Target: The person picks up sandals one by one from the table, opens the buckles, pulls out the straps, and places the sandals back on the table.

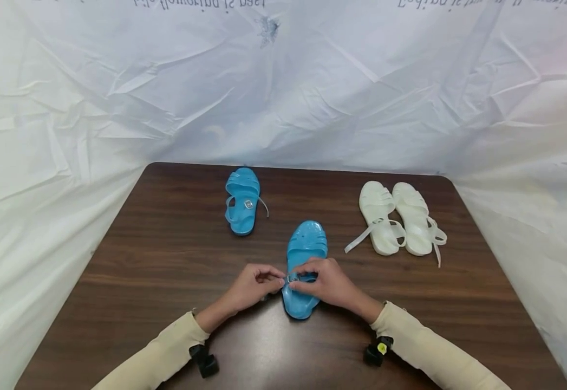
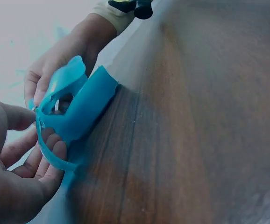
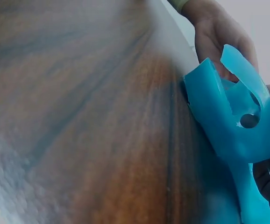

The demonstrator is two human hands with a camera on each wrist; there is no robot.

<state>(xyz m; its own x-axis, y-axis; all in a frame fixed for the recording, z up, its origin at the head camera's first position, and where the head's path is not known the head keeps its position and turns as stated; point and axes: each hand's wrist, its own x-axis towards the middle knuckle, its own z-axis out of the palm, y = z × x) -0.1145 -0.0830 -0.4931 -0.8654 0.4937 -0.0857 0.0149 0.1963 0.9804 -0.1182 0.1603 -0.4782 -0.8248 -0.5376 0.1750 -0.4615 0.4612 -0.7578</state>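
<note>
Your left hand (image 1: 256,285) reaches forward and inward, its forearm slanting up from the near left in a cream sleeve (image 1: 156,352). Its thumb and forefinger are closed together in a pinch on a thin blue strap (image 2: 51,157), whose loose part curves down past the other, bent fingers. Straight ahead of that hand, well beyond its fingertips, lies a second blue sandal (image 1: 246,216), toe away from you, its long axis running nearly straight out. Just right of your left hand, on the worktop (image 1: 166,271) and between both hands, is the blue sandal you are handling (image 1: 307,250). Its toe points away from you, its heel comes back towards you, and its long axis leans slightly right at the toe. Your right hand (image 1: 332,283) comes in from the other side, forearm slanting inward, thumb and forefinger nearly meeting as they pinch the strap at the buckle (image 1: 292,278). Beyond and to the right of this hand lie two white sandals (image 1: 416,233), side by side, toes away from you and angled a little left.
</note>
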